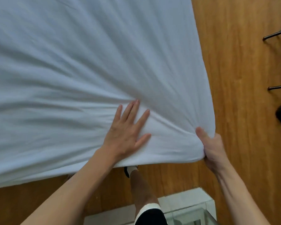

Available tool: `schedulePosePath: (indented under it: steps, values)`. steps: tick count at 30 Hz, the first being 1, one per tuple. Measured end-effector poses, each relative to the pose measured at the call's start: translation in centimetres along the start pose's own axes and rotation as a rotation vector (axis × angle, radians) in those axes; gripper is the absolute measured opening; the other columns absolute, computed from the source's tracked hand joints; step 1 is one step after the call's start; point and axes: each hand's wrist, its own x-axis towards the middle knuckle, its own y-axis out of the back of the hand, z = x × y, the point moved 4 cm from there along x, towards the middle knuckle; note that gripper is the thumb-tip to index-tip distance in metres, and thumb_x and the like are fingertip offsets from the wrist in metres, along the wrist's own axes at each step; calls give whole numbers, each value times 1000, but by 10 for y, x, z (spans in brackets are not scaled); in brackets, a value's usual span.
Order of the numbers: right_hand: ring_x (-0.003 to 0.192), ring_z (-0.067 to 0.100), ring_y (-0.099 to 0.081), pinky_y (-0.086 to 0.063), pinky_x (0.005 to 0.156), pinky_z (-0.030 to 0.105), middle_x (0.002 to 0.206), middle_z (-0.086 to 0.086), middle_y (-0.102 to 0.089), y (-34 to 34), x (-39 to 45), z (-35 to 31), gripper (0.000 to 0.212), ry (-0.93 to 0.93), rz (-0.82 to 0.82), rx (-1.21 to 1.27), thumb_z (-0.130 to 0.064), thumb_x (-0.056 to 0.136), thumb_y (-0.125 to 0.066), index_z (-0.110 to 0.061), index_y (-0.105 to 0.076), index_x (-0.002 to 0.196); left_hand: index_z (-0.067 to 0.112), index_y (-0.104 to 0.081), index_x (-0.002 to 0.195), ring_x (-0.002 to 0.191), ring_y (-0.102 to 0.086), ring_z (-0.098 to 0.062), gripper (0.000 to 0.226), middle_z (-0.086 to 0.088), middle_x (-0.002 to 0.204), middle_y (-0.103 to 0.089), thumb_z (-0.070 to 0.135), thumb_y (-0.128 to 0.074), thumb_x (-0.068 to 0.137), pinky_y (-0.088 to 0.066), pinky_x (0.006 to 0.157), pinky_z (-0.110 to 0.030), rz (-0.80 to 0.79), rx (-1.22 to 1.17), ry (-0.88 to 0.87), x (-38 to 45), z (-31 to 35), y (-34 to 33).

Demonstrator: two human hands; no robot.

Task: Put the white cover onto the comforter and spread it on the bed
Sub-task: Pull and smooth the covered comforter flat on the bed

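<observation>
Wood floor (234, 78) | left hand (126, 132) spread flat on white cover (71, 70) | right hand (212, 148) pinching its near-right corner | cover wrinkled

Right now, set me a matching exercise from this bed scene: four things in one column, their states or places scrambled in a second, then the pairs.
Column one:
1. left hand
2. right hand
3. white cover
4. wooden floor

Column two:
A. creased, folds running toward the near corner
B. fingers straight, pressed flat on the fabric
C. bare, to the right of the bed
D. grips the bunched corner

Pairs: 1-B, 2-D, 3-A, 4-C
</observation>
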Motion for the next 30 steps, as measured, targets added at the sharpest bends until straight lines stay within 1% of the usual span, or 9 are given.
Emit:
schedulePosePath:
  steps: [2,6,11,13,17,21,24,26,30]
  values:
    - [87,13,-72,-55,64,20,92,-4,-75,-1,7,19,78,-67,23,-79,-65,46,-84,-11,-68,98,15,-36,149,145,-22,-36,68,-25,156,-24,55,-30,94,-14,115,-55,-39,18,-38,10,17,-9]
    - [83,23,-65,-48,68,29,99,12,-71,5,32,25,46,-84,134,-493,-45,82,-70,-2,-69,99,10,-31,150,146,-18,-37,67,-26,156,-21,50,-25,96,-12,115,-54,-119,67,-21,14,32,-27]
    - [61,23,-62,-47,54,34,67,4,-65,10,23,41,98,41,277,-733,-101,52,-31,-9,-63,69,10,-29,151,147,-15,-37,66,-26,157,-19,47,-26,97,-12,116,-52,-117,51,-46,19,39,-28]
    - [76,25,-64,-47,62,35,81,3,-67,1,25,37,84,81,348,-750,-92,66,-35,-15,-64,83,10,-32,150,147,-16,-37,64,-26,156,-19,45,-29,97,-13,116,-52,-101,51,-107,16,42,-31]
    - [127,35,-39,-36,100,46,140,16,-45,-28,13,-4,52,475,608,-903,-31,90,-58,-9,-46,136,18,-32,151,147,-16,-37,62,-24,157,-21,44,-37,96,-15,117,-51,-84,27,-316,-7,61,-47]
    - [136,37,-33,-27,111,45,147,22,-40,-131,18,-51,52,981,295,-913,-32,93,-52,-10,-47,140,20,-51,140,141,-33,-35,53,-19,149,-41,50,-48,95,-25,115,-49,-131,-227,-457,-13,65,-29]
    - [140,33,-32,-24,112,50,151,17,-37,-160,45,-38,54,1052,134,-1108,-40,94,-45,-17,-46,143,6,-71,108,109,-59,-34,28,-17,118,-65,25,-55,94,-48,91,-46,214,-242,-233,-4,15,13]
    - [143,32,-28,-22,114,51,155,14,-30,-132,62,-6,58,913,188,-1260,-45,97,-37,-18,-37,148,5,-66,118,118,-53,-37,32,-21,129,-59,19,-52,93,-41,102,-49,374,-66,105,-10,-49,24]
    - [147,29,-15,-4,118,44,159,13,-17,-99,57,19,63,681,237,-1309,-48,99,-23,-16,-20,153,8,-35,148,144,-21,-39,59,-24,156,-23,37,-31,97,-8,118,-50,163,81,509,-46,-124,18]
